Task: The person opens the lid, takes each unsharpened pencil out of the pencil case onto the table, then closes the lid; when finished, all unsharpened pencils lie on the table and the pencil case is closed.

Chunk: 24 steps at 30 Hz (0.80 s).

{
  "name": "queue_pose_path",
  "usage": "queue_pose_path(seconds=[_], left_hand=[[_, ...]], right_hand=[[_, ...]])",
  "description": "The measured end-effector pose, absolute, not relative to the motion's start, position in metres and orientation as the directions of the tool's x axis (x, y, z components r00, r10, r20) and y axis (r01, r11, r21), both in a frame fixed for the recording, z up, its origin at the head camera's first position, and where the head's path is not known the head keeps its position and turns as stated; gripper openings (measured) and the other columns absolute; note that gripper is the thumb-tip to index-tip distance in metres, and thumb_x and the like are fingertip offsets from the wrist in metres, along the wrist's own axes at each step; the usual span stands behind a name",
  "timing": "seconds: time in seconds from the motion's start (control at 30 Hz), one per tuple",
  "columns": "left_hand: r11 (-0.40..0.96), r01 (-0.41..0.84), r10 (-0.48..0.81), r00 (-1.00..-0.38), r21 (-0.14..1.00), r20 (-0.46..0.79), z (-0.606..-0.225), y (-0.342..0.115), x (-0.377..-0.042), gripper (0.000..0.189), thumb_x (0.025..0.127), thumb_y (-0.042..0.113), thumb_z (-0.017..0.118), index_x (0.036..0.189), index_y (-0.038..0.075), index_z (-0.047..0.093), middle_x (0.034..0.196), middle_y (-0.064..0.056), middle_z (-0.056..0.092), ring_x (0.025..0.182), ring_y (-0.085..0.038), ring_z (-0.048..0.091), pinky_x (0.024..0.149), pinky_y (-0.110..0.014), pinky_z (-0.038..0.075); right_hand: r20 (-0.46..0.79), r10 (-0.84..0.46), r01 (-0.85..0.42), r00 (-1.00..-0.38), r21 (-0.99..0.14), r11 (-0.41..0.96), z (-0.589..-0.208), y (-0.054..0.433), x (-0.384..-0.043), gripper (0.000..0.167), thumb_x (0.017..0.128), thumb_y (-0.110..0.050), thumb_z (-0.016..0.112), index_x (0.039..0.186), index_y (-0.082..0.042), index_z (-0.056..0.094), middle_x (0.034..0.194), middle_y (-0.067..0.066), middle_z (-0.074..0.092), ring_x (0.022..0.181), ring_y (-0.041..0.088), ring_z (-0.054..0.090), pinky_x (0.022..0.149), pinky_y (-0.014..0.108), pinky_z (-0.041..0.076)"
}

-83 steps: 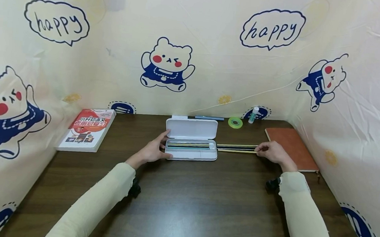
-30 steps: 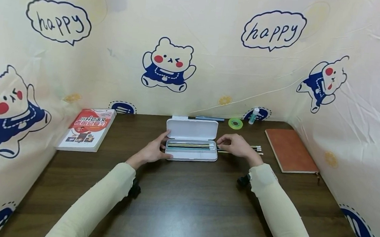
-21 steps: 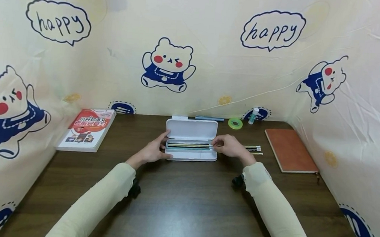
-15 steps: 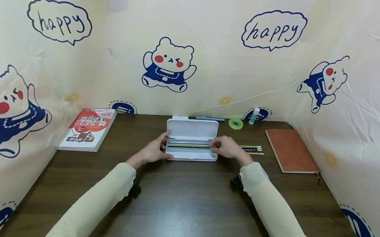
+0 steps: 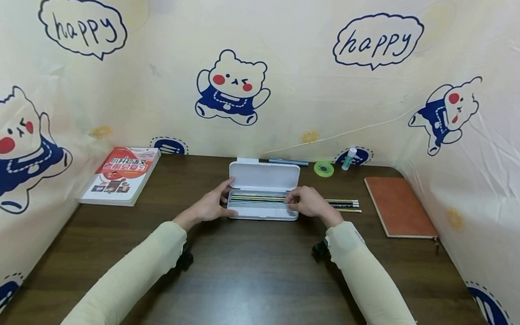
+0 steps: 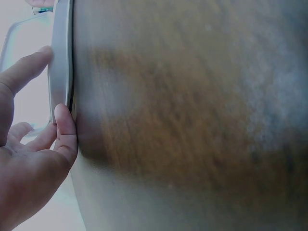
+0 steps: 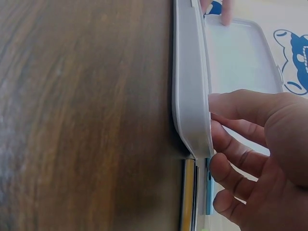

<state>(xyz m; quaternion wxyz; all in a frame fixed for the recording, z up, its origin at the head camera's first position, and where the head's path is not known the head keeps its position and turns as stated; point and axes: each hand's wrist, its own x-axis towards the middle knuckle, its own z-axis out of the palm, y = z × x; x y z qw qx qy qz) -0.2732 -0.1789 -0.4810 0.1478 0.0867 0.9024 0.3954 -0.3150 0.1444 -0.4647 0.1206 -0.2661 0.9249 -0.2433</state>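
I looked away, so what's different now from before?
The right hand moved left, from the outer ends of the loose pencils to the right end of the open pencil case. I can't tell whether it grips anything. The left hand stayed gripping the case's left end.

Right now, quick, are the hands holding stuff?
Left hand: holding the pencil case.
Right hand: at its right end; can't tell if it's holding anything.
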Motion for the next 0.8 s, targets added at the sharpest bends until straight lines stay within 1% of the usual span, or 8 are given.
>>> queue_pose_path(seconds=[0.13,0.43,0.63,0.8], left_hand=[[0.669,0.034,0.271,-0.941,0.742,-0.201,-0.482,-0.1787,-0.2738,0.107,0.084,0.027,0.082,0.161,0.03,0.008,0.159,-0.01,0.038,0.123,-0.027,0.05,0.105,-0.046,0.042],[0.671,0.029,0.271,-0.94,0.741,-0.208,-0.4818,-0.1797,-0.2727,0.108,0.084,0.026,0.082,0.162,0.029,0.007,0.159,-0.011,0.037,0.123,-0.028,0.05,0.105,-0.046,0.042],[0.663,0.03,0.274,-0.939,0.748,-0.205,-0.4813,-0.1788,-0.2722,0.107,0.084,0.025,0.082,0.162,0.029,0.008,0.159,-0.011,0.038,0.122,-0.028,0.05,0.104,-0.046,0.042],[0.664,0.033,0.275,-0.94,0.747,-0.204,-0.4805,-0.1791,-0.2719,0.107,0.084,0.026,0.082,0.162,0.029,0.008,0.159,-0.011,0.038,0.122,-0.028,0.05,0.104,-0.046,0.042]], right_hand=[[-0.099,-0.548,-0.424,-0.831,-0.525,0.738,-0.4653,0.1435,-0.3165,0.011,0.092,-0.011,0.069,0.101,-0.012,0.075,0.093,0.002,0.071,0.085,0.018,0.056,0.084,0.036,0.05],[-0.117,-0.539,-0.408,-0.834,-0.527,0.745,-0.4668,0.1422,-0.3171,0.012,0.093,-0.011,0.068,0.102,-0.012,0.075,0.092,0.002,0.07,0.085,0.017,0.057,0.082,0.033,0.049],[-0.113,-0.527,-0.387,-0.842,-0.554,0.737,-0.4662,0.143,-0.3182,0.01,0.092,-0.009,0.069,0.099,-0.012,0.075,0.088,0.002,0.069,0.082,0.017,0.055,0.079,0.031,0.047],[-0.089,-0.52,-0.377,-0.849,-0.587,0.716,-0.4656,0.1488,-0.3196,0.01,0.092,-0.011,0.069,0.1,-0.012,0.075,0.09,0.001,0.069,0.083,0.017,0.054,0.078,0.031,0.045]])
